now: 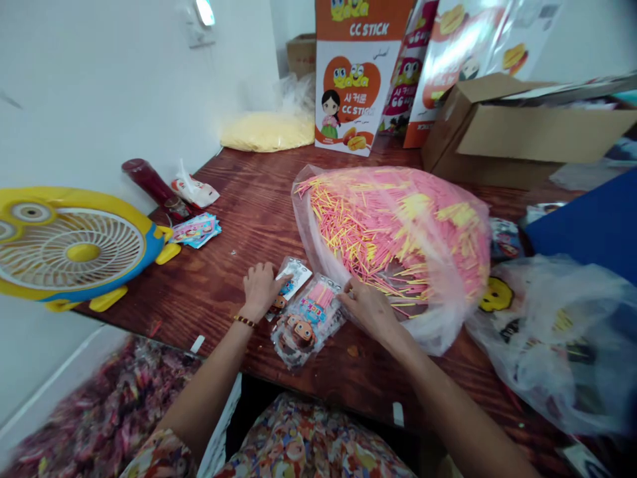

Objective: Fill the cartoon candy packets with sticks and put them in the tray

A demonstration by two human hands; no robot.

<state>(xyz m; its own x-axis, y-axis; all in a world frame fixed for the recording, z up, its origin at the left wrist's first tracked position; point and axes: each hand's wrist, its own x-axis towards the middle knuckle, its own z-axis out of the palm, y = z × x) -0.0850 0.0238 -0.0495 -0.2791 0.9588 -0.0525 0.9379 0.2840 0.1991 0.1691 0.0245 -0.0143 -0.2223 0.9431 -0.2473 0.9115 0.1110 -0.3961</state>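
Note:
A pile of clear packets point(303, 328) printed with a cartoon face lies in front of me, pink sticks showing in the top one. To its left is a smaller stack of printed packets point(297, 277). My left hand point(259, 291) rests at that stack, fingers apart and thumb over its edge. My right hand point(369, 307) is at the upper right corner of the pile, its fingers curled together; what lies between them is hidden. Just beyond, a large clear bag point(432, 325) lies open, full of thin pink and yellow sticks point(348, 232).
A yellow-and-blue fan point(82, 252) stands at left, near a dark red bottle point(154, 186) and blue-pink cards point(196, 229). CC Stick boxes point(348, 86) and an open carton point(527, 133) stand behind. A plastic bag point(557, 338) lies at right.

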